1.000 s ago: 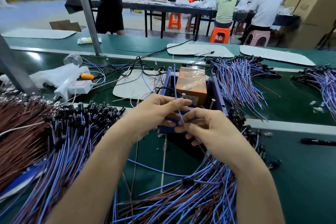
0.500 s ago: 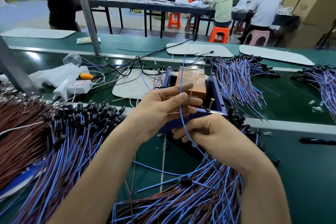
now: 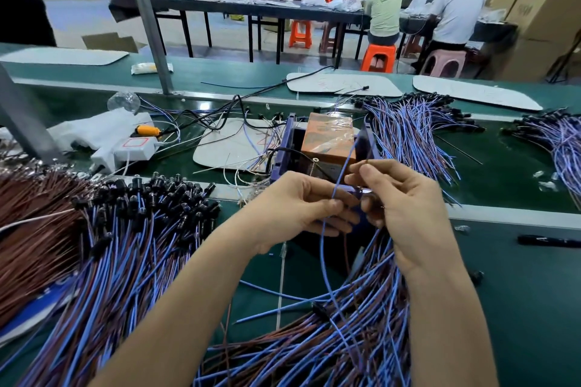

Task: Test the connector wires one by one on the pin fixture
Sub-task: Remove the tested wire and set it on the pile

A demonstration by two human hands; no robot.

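Note:
The pin fixture [image 3: 290, 148] is a blue-walled frame holding an orange block [image 3: 328, 138], with upright metal pins at its near side. My left hand [image 3: 298, 207] pinches a blue wire [image 3: 327, 264] between thumb and fingers just in front of the fixture. My right hand [image 3: 399, 201] pinches the thin brown wire end [image 3: 361, 163] beside the blue strand, above the fixture's near right corner. The wire pair trails down into a heap of blue and brown wires [image 3: 314, 352] under my forearms. Its connector is hidden.
A pile of wires with black connectors [image 3: 151, 198] lies left, a brown bundle [image 3: 28, 229] further left. More blue wires [image 3: 408, 135] fan out right of the fixture. A white power adapter [image 3: 132, 148], a black pen [image 3: 547, 240] and people at a far table [image 3: 452, 9].
My right hand rose from below the left hand and now pinches the wire end high at the right. My left hand slid lower along the blue wire.

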